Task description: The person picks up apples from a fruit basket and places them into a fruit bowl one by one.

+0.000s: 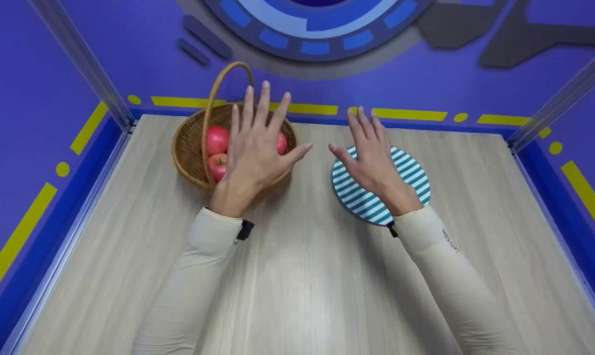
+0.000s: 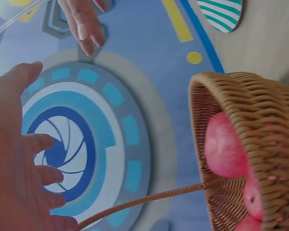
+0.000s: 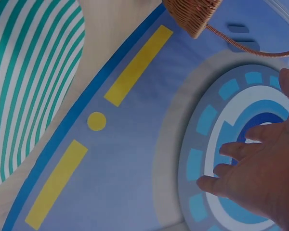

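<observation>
With fingers spread, my left hand [image 1: 258,148] hovers over the wicker basket [image 1: 184,153] at the back left and hides part of it. Inside the basket lie several red apples [image 1: 218,140], one of them showing large in the left wrist view, an apple [image 2: 225,147]. The basket's tall handle [image 1: 212,103] arches up beside the hand. My right hand [image 1: 371,158] is held flat above a round striped plate [image 1: 410,172], green and white, and covers its middle. Both hands hold nothing. In the right wrist view the right hand [image 3: 260,168] is clear of the striped plate [image 3: 33,86].
The pale wooden tabletop [image 1: 287,286] is bounded by a purple-blue back wall [image 1: 401,84] with yellow dashes. Side walls stand left and right, with a metal post [image 1: 80,59] at the left corner and a metal post [image 1: 558,103] at the right.
</observation>
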Demonstrator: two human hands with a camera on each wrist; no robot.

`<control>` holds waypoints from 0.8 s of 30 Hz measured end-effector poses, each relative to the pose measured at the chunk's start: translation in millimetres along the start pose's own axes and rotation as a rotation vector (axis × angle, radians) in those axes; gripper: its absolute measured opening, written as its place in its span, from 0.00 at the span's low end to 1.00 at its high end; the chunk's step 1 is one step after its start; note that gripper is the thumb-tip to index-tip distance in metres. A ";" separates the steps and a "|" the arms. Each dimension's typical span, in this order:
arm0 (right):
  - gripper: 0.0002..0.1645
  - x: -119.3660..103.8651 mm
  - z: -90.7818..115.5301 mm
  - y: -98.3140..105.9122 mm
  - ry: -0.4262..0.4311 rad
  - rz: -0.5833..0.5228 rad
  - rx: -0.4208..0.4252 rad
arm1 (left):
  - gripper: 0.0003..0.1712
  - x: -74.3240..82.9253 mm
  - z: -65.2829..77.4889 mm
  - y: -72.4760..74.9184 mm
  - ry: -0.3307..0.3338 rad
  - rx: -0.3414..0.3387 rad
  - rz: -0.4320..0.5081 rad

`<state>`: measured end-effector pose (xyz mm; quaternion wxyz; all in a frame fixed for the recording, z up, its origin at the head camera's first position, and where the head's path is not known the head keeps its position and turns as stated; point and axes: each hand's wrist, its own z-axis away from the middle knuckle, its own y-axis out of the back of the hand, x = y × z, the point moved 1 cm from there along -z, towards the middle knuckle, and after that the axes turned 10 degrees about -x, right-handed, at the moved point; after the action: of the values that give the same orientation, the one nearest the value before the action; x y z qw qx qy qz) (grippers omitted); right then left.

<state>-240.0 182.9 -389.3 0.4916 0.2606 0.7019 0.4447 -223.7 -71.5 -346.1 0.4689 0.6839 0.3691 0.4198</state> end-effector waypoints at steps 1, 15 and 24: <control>0.52 -1.9 -0.6 0.5 0.002 -0.004 0.000 | 0.57 -0.5 1.0 2.8 -0.002 0.012 -0.003; 0.50 -20.9 -10.6 -0.2 0.027 -0.061 -0.010 | 0.55 -23.9 18.3 39.0 0.001 0.216 0.073; 0.48 -29.9 -14.8 -12.1 0.058 -0.125 -0.016 | 0.58 -50.6 31.5 47.9 0.075 0.303 0.182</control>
<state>-241.4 147.7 -384.5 0.4998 0.1996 0.7272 0.4261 -208.4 -141.3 -318.7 0.3066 0.7612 0.3820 0.4251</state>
